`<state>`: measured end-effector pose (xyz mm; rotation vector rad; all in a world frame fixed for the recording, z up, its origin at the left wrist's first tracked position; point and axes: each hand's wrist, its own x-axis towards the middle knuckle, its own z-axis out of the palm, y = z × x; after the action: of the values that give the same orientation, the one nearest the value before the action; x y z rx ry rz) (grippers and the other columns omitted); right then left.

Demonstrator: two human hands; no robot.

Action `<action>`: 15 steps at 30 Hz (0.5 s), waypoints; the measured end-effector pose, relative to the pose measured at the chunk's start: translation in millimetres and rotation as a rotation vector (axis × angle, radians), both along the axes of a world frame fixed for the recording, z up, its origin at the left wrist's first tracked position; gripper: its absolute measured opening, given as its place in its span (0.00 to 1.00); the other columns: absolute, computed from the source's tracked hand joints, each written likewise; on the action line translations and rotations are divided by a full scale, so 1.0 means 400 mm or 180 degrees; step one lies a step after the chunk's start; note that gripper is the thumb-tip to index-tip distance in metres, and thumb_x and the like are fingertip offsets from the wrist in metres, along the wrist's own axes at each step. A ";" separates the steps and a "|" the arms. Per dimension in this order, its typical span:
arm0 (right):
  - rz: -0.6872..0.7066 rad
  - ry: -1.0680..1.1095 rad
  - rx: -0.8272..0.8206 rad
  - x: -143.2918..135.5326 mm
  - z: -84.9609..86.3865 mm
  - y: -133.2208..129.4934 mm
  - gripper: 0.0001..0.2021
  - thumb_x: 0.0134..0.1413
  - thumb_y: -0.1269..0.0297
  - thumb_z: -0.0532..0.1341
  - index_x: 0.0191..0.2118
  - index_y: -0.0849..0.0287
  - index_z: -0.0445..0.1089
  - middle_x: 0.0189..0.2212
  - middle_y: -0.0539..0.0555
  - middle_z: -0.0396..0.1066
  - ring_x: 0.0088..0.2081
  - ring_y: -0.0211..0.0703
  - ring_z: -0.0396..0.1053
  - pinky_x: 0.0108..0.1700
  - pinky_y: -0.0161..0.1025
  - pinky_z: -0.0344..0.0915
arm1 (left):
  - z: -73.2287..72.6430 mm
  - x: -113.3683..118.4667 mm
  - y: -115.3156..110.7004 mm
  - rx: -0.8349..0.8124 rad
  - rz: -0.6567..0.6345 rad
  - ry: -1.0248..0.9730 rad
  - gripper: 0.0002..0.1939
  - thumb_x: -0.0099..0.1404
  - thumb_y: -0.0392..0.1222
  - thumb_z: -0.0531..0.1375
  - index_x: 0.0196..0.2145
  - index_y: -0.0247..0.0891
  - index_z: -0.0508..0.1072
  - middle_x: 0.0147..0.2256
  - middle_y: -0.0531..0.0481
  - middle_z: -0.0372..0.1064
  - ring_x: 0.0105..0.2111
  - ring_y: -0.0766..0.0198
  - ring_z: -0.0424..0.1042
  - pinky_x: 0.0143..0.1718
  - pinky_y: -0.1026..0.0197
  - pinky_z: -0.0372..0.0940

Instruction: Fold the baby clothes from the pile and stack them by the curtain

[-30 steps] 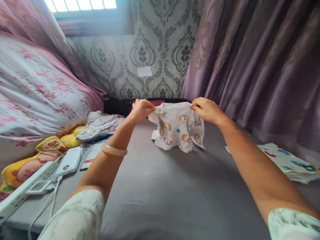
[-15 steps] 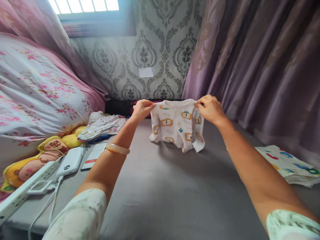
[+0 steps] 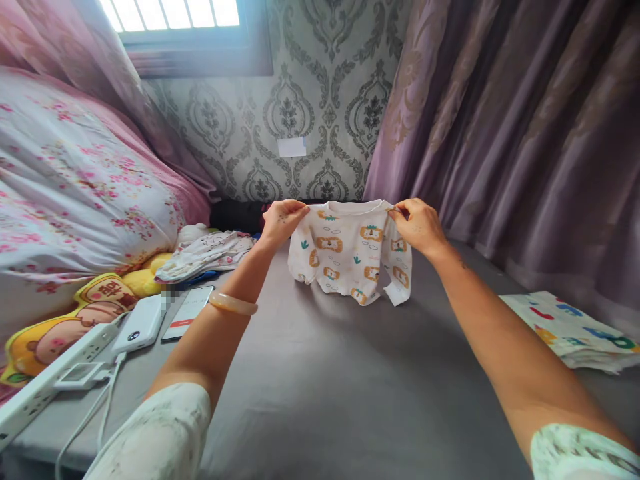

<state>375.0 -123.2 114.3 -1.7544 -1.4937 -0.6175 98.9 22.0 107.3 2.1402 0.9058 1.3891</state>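
Observation:
A small white long-sleeved shirt with orange lion faces and green leaf prints hangs between my two hands, its neckline at the top. My left hand pinches the shoulder on the left side. At the other shoulder, my right hand pinches the cloth between thumb and fingers. The shirt's front faces me, and its lower edge and sleeves hang down close to the grey sheet. Whether the hem touches the sheet I cannot tell.
Folded white cloth with colourful prints lies at the right. On the left are a crumpled pile of clothes, a phone, a white power bank, a power strip with cables, and a yellow cushion. Curtains hang at the right.
The shirt has swung and spread out wider. Its left sleeve has moved outward to the left, and the front shows flatter. Both hands keep their grip almost in place.

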 end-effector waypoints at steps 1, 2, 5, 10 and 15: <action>0.0065 0.0048 0.0074 -0.002 -0.002 -0.002 0.13 0.61 0.56 0.56 0.36 0.59 0.73 0.34 0.58 0.72 0.36 0.47 0.68 0.39 0.43 0.63 | -0.001 -0.001 -0.003 0.0028 -0.0031 -0.0080 0.13 0.58 0.48 0.61 0.33 0.37 0.78 0.27 0.50 0.74 0.31 0.62 0.72 0.33 0.63 0.64; 0.0116 0.0082 0.0158 -0.005 -0.003 -0.006 0.13 0.61 0.55 0.56 0.36 0.58 0.73 0.34 0.57 0.72 0.35 0.47 0.68 0.39 0.43 0.63 | -0.001 -0.002 -0.006 0.0059 -0.0071 -0.0178 0.12 0.58 0.48 0.61 0.32 0.36 0.78 0.27 0.50 0.74 0.30 0.63 0.71 0.32 0.63 0.64; 0.0238 0.0090 0.0420 -0.018 -0.001 -0.025 0.14 0.62 0.54 0.54 0.37 0.58 0.71 0.33 0.57 0.72 0.35 0.47 0.69 0.40 0.43 0.64 | 0.004 -0.011 -0.024 0.0167 -0.0248 -0.0408 0.12 0.59 0.47 0.60 0.32 0.36 0.76 0.25 0.52 0.71 0.27 0.66 0.69 0.28 0.66 0.62; 0.0575 0.0120 0.0535 -0.048 0.033 -0.085 0.16 0.63 0.49 0.54 0.38 0.55 0.72 0.35 0.56 0.73 0.37 0.47 0.70 0.40 0.44 0.66 | 0.040 -0.055 -0.093 0.0194 -0.0433 -0.0726 0.11 0.61 0.48 0.61 0.32 0.37 0.74 0.21 0.56 0.65 0.21 0.71 0.62 0.21 0.68 0.55; 0.1141 0.0813 -0.0129 -0.055 0.101 -0.153 0.19 0.56 0.43 0.60 0.38 0.53 0.75 0.29 0.52 0.74 0.29 0.43 0.69 0.30 0.40 0.65 | 0.107 -0.120 -0.167 -0.0228 -0.0711 -0.0970 0.12 0.57 0.50 0.67 0.31 0.38 0.75 0.22 0.54 0.67 0.19 0.71 0.61 0.19 0.66 0.54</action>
<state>353.0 -184.3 154.6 -1.4785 -1.5915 -0.1742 50.8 -44.6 150.2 1.8456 0.5722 1.4888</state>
